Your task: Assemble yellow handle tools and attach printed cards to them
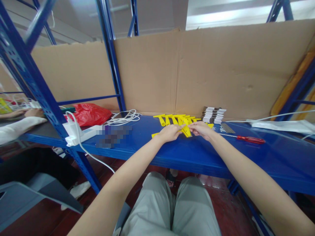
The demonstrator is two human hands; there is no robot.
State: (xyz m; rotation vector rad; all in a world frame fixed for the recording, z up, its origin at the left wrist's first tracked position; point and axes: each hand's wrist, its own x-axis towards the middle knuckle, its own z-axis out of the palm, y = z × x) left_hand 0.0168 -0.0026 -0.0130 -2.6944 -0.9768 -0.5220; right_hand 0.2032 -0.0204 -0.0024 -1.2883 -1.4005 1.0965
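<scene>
My left hand (169,132) is closed around a yellow T-shaped scraper (186,131), keeping it just above the blue shelf top (177,151). From the other side, the fingers of my right hand (202,129) are pinched together against the scraper; anything small between them is too hard to make out. A row of similar yellow scrapers (167,120) lies behind my hands. Right of them stands a stack of white and black packets (213,115). In front of the stack are small metal bits, likely screws (214,128), and flat grey metal pieces (226,128).
A screwdriver with a red handle (251,140) lies on the right. White cable coils (126,117), a red plastic bag (91,114) and a white power strip (85,132) are on the left. Cardboard (209,72) walls the back. Another person's arm (24,126) rests far left.
</scene>
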